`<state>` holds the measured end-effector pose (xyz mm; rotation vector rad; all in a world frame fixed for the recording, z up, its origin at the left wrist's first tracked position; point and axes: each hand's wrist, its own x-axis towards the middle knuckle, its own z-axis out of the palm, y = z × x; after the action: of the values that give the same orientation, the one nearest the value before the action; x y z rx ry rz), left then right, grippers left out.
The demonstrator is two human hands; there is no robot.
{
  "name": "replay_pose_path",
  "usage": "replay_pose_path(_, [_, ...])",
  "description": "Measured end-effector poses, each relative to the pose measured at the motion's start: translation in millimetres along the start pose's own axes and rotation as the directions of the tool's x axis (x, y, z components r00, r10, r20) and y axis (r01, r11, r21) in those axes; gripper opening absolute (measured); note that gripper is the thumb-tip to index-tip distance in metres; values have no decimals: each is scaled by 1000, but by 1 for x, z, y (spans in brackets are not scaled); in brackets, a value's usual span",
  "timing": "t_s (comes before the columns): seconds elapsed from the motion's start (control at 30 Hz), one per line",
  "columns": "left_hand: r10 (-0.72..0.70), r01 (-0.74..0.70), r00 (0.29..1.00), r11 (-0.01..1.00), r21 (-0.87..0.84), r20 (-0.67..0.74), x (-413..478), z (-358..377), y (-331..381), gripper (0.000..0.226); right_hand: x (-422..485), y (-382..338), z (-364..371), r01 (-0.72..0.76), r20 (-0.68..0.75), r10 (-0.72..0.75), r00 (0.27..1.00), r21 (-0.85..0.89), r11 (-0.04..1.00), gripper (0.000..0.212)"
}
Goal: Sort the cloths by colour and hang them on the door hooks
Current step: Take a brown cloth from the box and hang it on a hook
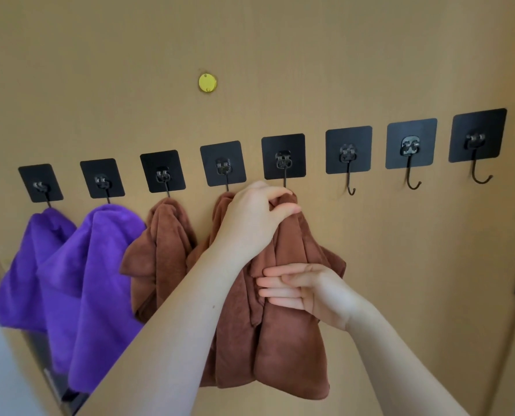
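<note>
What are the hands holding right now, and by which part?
The left hand grips the brown cloth by its bunched top, at the fifth hook. The right hand rests with straight fingers on its middle.

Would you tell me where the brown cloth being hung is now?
Head view, centre: the brown cloth is at the fifth hook from the left, gripped by the left hand.

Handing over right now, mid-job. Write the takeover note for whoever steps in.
Left hand grips the top of the held brown cloth at the fifth hook; whether it has caught is hidden.
Right hand lays straight fingers on it lower down.
Done: purple cloths on the first two hooks, brown cloths on the next two.
Left: seat this cloth; three bare hooks lie to its right.
</note>
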<state>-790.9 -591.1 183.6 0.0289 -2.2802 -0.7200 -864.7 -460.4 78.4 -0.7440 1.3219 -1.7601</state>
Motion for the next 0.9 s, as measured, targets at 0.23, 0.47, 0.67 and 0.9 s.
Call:
replay_pose_path(0.23, [-35, 35, 999, 999, -26, -12, -2, 0, 3, 20, 1, 12, -4, 24, -7, -24, 1000, 57, 998, 33])
replay_pose_path(0.47, [-54, 54, 998, 998, -20, -9, -2, 1, 4, 18, 1, 27, -11, -32, -38, 32, 999, -5, 999, 31])
replay_pose_path(0.67, [-55, 55, 998, 998, -15, -10, -3, 1, 5, 17, 1, 43, -18, -83, -58, 81, 995, -32, 996, 29])
replay_pose_path(0.9, [-49, 49, 999, 999, -3, -15, -5, 2, 6, 17, 0, 71, -27, -152, -100, 149, 984, -29, 988, 27])
